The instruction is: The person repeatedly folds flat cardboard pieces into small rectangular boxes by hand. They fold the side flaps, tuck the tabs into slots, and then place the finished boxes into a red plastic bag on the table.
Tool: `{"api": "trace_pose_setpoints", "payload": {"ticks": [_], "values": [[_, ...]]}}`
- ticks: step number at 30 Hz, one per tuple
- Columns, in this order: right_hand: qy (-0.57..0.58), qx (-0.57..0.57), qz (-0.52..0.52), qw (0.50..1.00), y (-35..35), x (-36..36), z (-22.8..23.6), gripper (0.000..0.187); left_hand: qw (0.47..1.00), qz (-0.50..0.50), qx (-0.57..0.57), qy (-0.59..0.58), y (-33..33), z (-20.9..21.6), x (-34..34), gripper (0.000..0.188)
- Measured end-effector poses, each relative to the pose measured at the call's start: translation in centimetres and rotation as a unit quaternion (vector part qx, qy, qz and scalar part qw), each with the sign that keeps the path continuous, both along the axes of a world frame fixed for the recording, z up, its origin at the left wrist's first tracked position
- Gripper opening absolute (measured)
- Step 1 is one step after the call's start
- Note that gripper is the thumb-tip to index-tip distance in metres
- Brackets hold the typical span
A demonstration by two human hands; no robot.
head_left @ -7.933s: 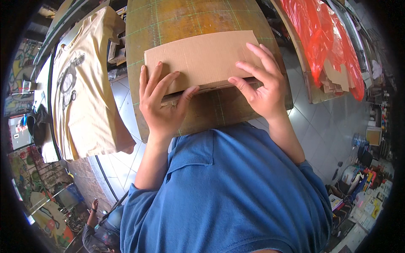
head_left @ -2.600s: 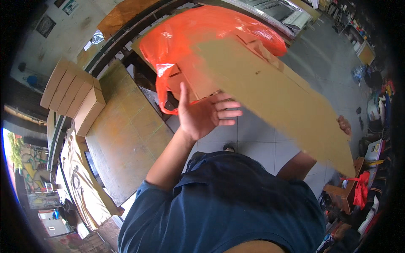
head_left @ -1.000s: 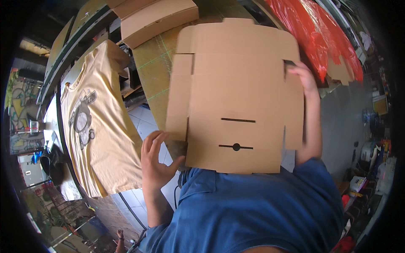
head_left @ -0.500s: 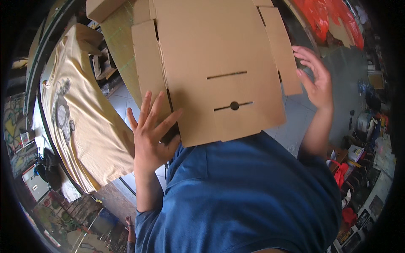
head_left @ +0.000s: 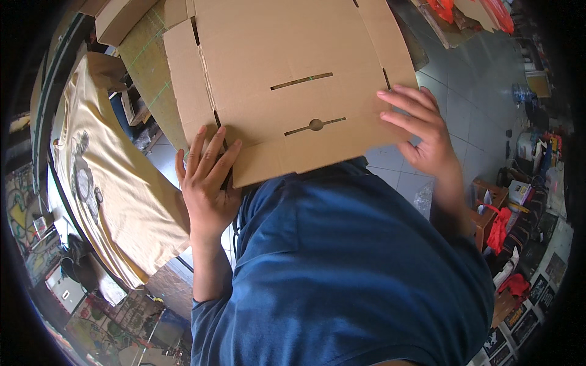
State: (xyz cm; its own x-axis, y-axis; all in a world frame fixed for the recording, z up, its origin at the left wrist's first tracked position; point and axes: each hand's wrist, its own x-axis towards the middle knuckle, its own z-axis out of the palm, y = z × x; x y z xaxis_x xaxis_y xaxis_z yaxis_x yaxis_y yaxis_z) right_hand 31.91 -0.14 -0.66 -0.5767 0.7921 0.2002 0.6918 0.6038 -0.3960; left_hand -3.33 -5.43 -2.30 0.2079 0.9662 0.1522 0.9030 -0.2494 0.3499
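Note:
A flattened brown cardboard box (head_left: pixel 256 55) lies in front of me, with a slot and a second slot with a round hole cut through its near part. My left hand (head_left: pixel 207 177) rests with spread fingertips on the near end of its left side flap (head_left: pixel 188 79), by the corner. At the right edge, my right hand (head_left: pixel 424 131) lays its outstretched fingers over the board beside the right side flap (head_left: pixel 390 46). Its thumb is apart from the fingers, below the edge. Neither hand closes round the board.
A cream T-shirt (head_left: pixel 122 189) with a printed figure is spread out at the left. Under the cardboard shows a green-lined board (head_left: pixel 143 67). Red plastic (head_left: pixel 445 9) lies at the far right, above a tiled floor (head_left: pixel 467 116). Cluttered shelves (head_left: pixel 519 244) line the right side.
My right hand has moved left from beside the right flap onto the board's edge. That flap now looks narrower. In the picture the cardboard has shifted up and left; my left hand stays at its corner.

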Motion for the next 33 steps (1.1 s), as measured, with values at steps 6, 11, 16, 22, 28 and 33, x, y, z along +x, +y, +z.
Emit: {"api": "trace_pose_setpoints", "payload": {"ticks": [6,11,16,22,28,33], "values": [[0.03,0.054,-0.004,0.998,0.6,-0.3,-1.1,0.026,0.999,0.008,0.03,-0.027,0.2,-1.0,-0.6,0.042],[0.096,0.015,-0.017,0.995,1.1,0.5,-2.2,0.03,0.977,0.125,0.057,-0.165,1.1,-1.4,-2.2,0.049],[0.19,0.085,-0.118,0.971,1.0,-0.6,-2.4,0.042,0.983,0.092,0.039,-0.156,1.9,-1.4,-4.5,0.047],[0.126,0.053,-0.125,0.983,1.4,2.1,-3.2,0.047,0.955,0.117,0.081,-0.259,2.7,-1.1,-3.5,0.035],[0.397,-0.056,-0.143,0.905,2.6,2.7,-4.1,0.035,0.912,0.018,0.116,-0.392,5.3,-1.4,-1.4,0.027],[0.398,-0.048,-0.075,0.913,4.1,3.3,-4.5,0.033,0.927,-0.032,0.069,-0.367,6.5,-0.9,-0.4,0.028]]}}
